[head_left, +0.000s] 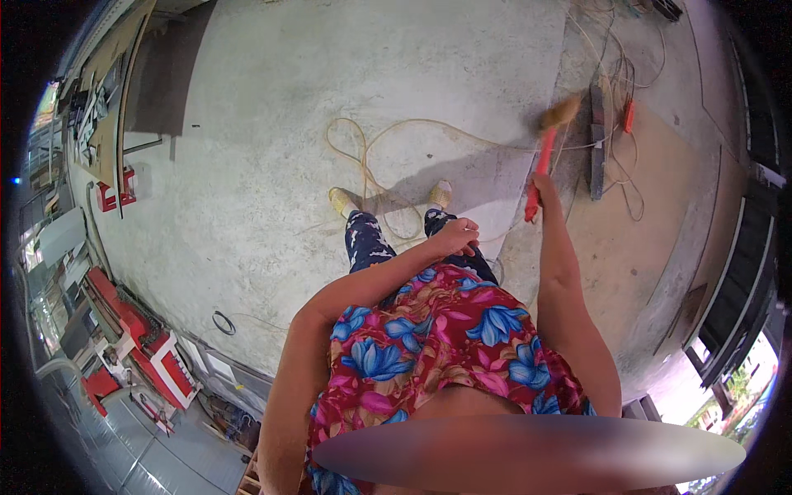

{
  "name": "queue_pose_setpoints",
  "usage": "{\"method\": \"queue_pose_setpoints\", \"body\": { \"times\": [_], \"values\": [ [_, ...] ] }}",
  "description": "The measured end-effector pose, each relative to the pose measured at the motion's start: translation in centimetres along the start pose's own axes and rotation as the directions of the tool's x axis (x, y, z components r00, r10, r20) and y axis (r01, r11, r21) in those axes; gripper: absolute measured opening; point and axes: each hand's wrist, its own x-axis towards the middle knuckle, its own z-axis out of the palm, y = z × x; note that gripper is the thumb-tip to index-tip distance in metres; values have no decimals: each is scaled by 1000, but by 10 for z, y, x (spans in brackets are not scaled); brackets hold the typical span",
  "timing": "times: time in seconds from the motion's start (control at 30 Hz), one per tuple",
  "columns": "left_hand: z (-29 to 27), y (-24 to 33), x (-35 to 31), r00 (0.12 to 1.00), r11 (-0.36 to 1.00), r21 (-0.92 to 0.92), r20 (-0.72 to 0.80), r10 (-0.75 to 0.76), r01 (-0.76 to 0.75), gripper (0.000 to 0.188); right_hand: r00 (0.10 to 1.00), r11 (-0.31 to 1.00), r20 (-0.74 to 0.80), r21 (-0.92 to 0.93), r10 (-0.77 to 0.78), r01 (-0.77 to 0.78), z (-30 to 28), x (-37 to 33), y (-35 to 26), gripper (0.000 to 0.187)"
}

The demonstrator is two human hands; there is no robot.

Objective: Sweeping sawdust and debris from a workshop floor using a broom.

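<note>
My right hand [541, 191] is closed round the red handle of a hand brush [546, 153], out to the right. Its tan, bristle-like head [561, 111] points away from me and is blurred. Beyond the head, a long dark bar [596, 148] lies on the floor with a pale cord [445, 124] running to it. In front of my waist, my left hand [458, 238] has its fingers curled in. Whether anything is inside them is hidden.
The cord loops across the concrete floor [264, 165] near my feet. A red plug-like piece [629, 117] lies beside the bar. On the left stand a table [111, 124] and red-and-white machinery [161, 363]. Dark racks [734, 280] line the right side.
</note>
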Motion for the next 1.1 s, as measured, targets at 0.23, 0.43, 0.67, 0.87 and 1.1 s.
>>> {"method": "queue_pose_setpoints", "body": {
  "times": [0.23,0.43,0.67,0.87,1.1],
  "values": [
    [7,7,0,999,997,-70,-40,15,-18,37,864,998,504,-61,11,23,59,-86,-24,20],
    [12,18,4,999,999,-15,-16,35,-35,36,886,984,463,-168,34,50,-8,-161,-42,37],
    [19,30,14,1000,999,49,1,5,-5,42,984,983,148,-168,96,-71,-34,-171,18,23],
    [11,-6,55,889,919,385,-387,245,-85,57,824,991,561,-130,80,-8,49,-123,-1,20],
    [29,42,10,930,987,87,-331,157,-135,64,789,973,609,-218,77,73,72,-122,-56,41]
  ]
}}
